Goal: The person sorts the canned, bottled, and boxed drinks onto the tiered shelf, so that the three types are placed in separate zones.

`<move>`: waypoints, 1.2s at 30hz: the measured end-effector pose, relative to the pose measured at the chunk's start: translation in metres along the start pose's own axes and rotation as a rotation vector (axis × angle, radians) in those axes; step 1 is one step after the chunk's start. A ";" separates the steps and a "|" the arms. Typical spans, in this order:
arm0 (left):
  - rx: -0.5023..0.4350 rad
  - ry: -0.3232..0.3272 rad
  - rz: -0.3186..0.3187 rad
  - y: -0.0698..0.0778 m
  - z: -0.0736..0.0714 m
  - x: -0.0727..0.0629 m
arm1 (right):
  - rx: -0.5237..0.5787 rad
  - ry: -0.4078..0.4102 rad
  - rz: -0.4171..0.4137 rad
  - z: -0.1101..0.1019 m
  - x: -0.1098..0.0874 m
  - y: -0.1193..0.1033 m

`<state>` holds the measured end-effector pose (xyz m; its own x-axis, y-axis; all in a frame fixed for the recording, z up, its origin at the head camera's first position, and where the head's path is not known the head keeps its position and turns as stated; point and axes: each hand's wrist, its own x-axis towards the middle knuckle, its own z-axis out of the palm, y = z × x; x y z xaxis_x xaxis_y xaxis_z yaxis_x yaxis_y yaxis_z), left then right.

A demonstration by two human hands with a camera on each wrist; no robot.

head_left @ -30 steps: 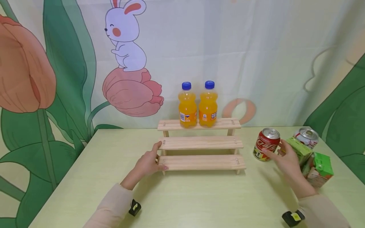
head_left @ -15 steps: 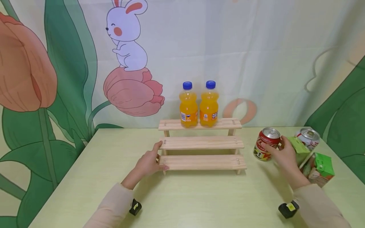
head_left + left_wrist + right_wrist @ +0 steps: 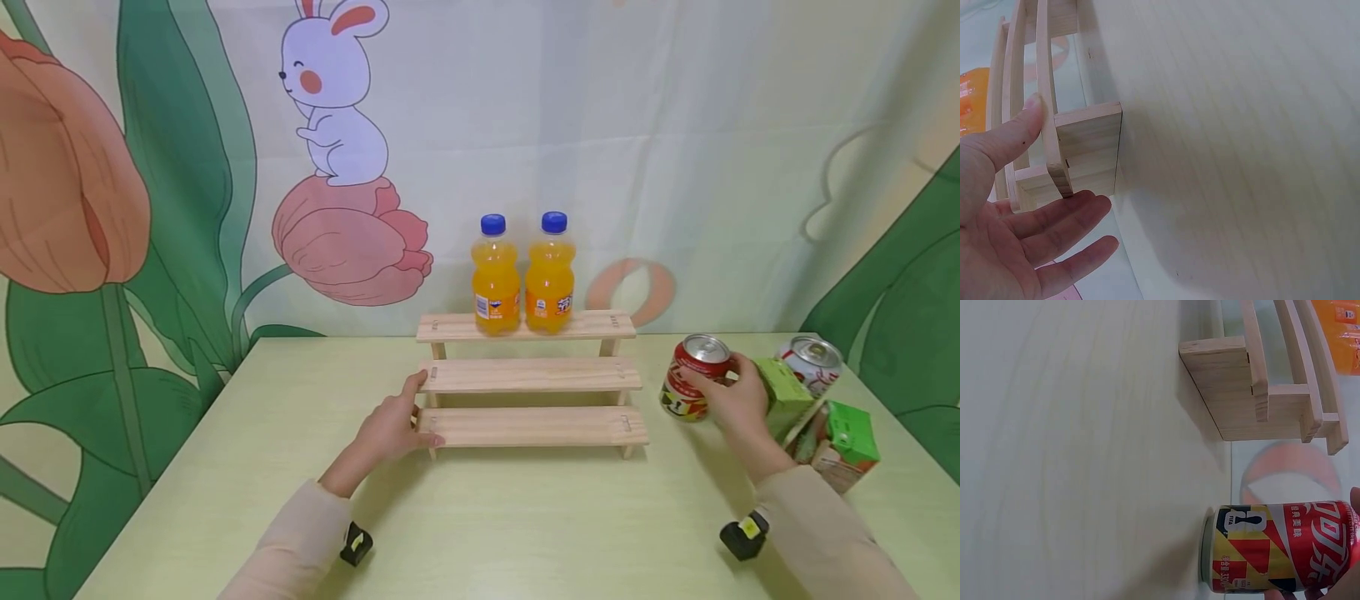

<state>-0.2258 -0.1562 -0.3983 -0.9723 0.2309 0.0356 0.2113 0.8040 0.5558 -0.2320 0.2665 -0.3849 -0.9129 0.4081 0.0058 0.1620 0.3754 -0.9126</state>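
Observation:
My right hand grips a red cola can, thumb on its near side and fingers behind. The can is upright, its patterned lower half showing in the right wrist view, base close to the table. At the left end of a three-step wooden display rack, my left hand holds on. In the left wrist view its thumb lies on the lowest board and the other fingers reach round the end. Two orange soda bottles with blue caps stand on the rack's top step.
Right of the held can stand a green drink carton, a white-and-silver can and another green-topped carton. The light wooden table ends at a printed curtain behind the rack.
My right hand has closed in around the red can and shifted it slightly left. The left hand and the rack stay where they were.

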 end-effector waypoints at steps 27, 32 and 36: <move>0.015 0.003 0.015 0.000 0.000 0.001 | -0.001 0.114 0.029 0.017 0.011 0.007; 0.019 0.004 0.012 0.000 0.000 0.001 | -0.034 0.128 0.013 0.011 0.008 0.003; 0.021 0.008 0.004 0.000 -0.001 0.000 | -0.024 0.139 -0.029 0.008 0.006 -0.005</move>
<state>-0.2258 -0.1570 -0.3980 -0.9722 0.2301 0.0445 0.2173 0.8145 0.5380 -0.2414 0.2609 -0.3838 -0.8570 0.5075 0.0896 0.1470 0.4073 -0.9014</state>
